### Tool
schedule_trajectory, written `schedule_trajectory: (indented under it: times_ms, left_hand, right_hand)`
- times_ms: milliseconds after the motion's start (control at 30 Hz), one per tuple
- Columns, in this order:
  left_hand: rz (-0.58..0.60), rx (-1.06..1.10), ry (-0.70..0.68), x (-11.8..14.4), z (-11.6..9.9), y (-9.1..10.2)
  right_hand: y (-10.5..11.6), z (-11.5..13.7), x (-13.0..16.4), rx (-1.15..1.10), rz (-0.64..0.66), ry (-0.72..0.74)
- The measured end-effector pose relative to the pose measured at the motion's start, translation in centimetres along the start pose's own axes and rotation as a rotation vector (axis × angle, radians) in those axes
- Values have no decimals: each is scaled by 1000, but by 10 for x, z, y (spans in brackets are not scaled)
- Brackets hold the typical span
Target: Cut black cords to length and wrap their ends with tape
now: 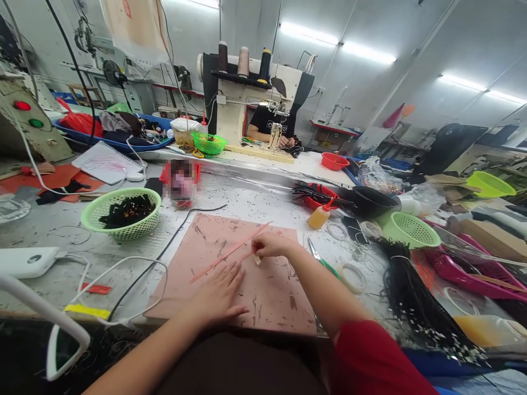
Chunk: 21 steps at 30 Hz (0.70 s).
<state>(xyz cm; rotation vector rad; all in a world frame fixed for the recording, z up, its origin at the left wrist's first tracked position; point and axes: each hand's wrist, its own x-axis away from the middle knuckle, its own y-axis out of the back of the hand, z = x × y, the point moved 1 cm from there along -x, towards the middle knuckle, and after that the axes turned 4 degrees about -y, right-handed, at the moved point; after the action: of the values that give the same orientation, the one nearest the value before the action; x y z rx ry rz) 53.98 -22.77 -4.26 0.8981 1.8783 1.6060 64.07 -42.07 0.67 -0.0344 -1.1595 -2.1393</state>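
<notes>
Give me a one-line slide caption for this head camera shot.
Left hand flat on pink board, right hand pinching a thin pink strip.

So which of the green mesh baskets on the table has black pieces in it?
The green basket on the left, beyond the left hand, holds a pile of black pieces. The green basket on the right looks empty, and the small one farther back holds yellowish items.

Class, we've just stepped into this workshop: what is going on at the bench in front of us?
A person sits at a cluttered workbench with a pink board before them. Their left hand lies flat on the board beside a thin pink strip. Their right hand pinches a small pale piece near the strip's upper part. A green basket of dark pieces stands to the left, a bundle of black cords to the right. Across the table, another person works at a sewing machine.
</notes>
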Motion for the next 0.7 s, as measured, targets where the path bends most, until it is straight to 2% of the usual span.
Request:
schedule_trajectory:
  times_ms: [100, 300, 500, 567, 700]
  left_hand:
    - [21, 10, -30, 1, -4, -3]
    - [85, -4, -5, 0, -11, 3]
    - [-17, -34, 10, -14, -12, 8]
    - [-61, -44, 13, -25, -10, 11]
    - [-78, -49, 1, -42, -4, 14]
  right_hand:
    - [-2, 1, -11, 35, 36, -4]
    - [-9, -1, -18, 62, 69, 7]
    - [-11, -1, -13, 60, 34, 39]
    - [-12, 0, -11, 70, -29, 32]
    - [-25, -3, 2, 94, -297, -68]
